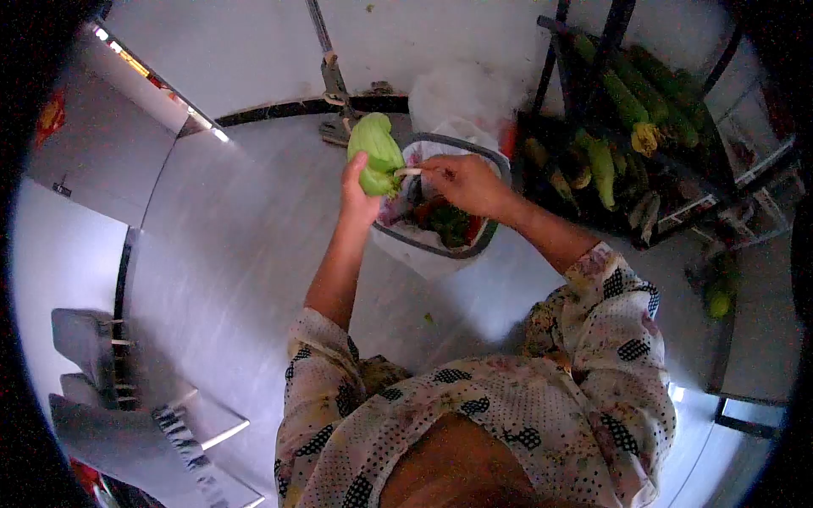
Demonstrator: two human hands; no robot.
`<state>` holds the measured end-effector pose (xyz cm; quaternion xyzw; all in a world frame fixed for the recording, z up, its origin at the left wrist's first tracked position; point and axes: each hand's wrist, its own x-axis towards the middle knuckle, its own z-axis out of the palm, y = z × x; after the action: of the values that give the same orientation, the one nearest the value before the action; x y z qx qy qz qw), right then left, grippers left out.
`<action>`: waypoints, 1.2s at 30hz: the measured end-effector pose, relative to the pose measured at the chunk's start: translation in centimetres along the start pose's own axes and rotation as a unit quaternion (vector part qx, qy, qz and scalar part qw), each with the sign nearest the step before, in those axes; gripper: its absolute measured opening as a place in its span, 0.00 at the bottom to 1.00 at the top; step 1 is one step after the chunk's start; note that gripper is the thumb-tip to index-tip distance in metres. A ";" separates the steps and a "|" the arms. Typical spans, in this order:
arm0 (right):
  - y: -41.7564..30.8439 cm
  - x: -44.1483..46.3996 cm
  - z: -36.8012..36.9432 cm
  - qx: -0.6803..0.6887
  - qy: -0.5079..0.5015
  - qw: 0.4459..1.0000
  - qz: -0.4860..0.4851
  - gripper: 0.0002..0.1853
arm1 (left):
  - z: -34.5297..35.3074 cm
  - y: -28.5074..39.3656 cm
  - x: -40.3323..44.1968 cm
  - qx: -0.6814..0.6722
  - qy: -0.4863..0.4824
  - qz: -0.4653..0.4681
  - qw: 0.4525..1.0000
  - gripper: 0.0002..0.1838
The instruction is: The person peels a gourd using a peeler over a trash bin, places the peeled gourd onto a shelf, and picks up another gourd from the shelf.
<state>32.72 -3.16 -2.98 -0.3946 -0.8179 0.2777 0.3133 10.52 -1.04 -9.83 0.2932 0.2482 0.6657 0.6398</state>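
A light green leafy vegetable [375,152] stands upright in my left hand [359,182], whose fingers are wrapped round its side. My right hand [461,182] is closed in a pinch on a small whitish stick-like piece [410,172], its tip touching or very near the vegetable's lower right side. I cannot make out whether this piece is a tool handle or a stalk. Below both hands is a bin [449,251] with a dark rim and a plastic liner, holding dark green and reddish scraps [447,222].
A dark rack [677,222] with corn cobs [601,169] and long green vegetables [627,102] stands at the right. Behind the bin lies a white plastic bag [461,102]. Grey chairs [127,432] are at the lower left. A broom-like tool [333,80] leans by the wall.
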 end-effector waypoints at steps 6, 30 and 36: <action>0.4 0.8 -0.2 -0.016 0.128 0.991 -0.041 0.13 | 0.9 -0.8 -0.1 0.065 0.001 -0.013 0.998 0.25; -0.7 0.6 1.3 -0.059 0.165 0.978 -0.112 0.15 | 3.9 -0.5 -0.3 -0.010 0.046 0.046 0.998 0.27; -1.7 0.5 0.6 -0.032 0.175 0.979 -0.102 0.16 | 4.8 0.4 -1.5 -0.032 -0.008 0.037 0.999 0.29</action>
<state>31.26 -3.83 -1.99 -0.3614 -0.7948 0.1440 0.4657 13.65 -2.76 -6.32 0.2868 0.2110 0.6939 0.6259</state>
